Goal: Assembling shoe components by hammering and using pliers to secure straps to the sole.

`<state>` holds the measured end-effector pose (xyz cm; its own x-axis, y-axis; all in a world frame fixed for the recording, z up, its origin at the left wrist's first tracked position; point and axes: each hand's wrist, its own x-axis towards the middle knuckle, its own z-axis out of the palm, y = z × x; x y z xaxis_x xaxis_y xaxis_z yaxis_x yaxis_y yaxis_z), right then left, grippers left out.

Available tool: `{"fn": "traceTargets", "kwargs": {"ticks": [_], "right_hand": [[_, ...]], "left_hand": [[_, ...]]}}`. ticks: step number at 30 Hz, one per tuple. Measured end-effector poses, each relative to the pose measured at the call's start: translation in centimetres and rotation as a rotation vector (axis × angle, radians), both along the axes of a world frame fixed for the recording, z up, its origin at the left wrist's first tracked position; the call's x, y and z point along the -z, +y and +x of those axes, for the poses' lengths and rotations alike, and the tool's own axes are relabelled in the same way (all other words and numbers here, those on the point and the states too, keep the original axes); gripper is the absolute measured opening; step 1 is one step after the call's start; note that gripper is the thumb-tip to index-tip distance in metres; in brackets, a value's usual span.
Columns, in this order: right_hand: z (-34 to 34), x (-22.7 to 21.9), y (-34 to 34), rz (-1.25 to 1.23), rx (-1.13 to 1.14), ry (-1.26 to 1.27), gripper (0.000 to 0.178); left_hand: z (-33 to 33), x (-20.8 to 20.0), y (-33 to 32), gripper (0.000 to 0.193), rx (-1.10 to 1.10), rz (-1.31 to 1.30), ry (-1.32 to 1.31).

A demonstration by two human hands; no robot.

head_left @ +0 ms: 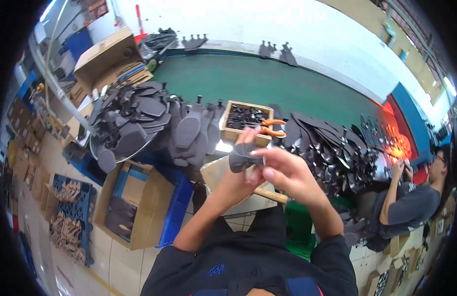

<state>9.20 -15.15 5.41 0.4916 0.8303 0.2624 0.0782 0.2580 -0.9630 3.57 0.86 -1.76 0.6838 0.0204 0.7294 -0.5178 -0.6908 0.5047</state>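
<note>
A dark grey shoe sole (240,158), seen nearly end-on, is up in front of my body. My left hand (233,185) is wrapped around it from below and behind, with fingertips showing above it. At its narrow right end my right hand (290,172) pinches with thumb and forefinger; whether a small part also sits between those fingers, I cannot tell. Just beyond the hands stands a wooden box (228,134) of small black parts, with orange-handled pliers (274,128) lying across its right side. Beneath my hands a wooden tool handle (270,195) lies over a pale work block (212,173).
Grey soles (189,129) pile up on the left, and dark heeled soles (327,148) crowd the right. Behind runs a green conveyor belt (218,79). A cardboard carton (149,217) stands low left. At right, a co-worker (411,197) works by a glowing orange heater (398,145).
</note>
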Motion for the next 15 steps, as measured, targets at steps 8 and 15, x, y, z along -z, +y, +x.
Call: {"fn": "traceTargets", "kwargs": {"ticks": [8, 15], "right_hand": [[0.0, 13.5, -0.6, -0.71, 0.36, -1.132, 0.081], [0.6, 16.5, -8.2, -0.811, 0.362, -0.67, 0.05]], "left_hand": [[-9.2, -5.2, 3.0, 0.052, 0.211, -0.81, 0.284], [-3.5, 2.2, 2.6, 0.047, -0.19, -0.238, 0.249]]}}
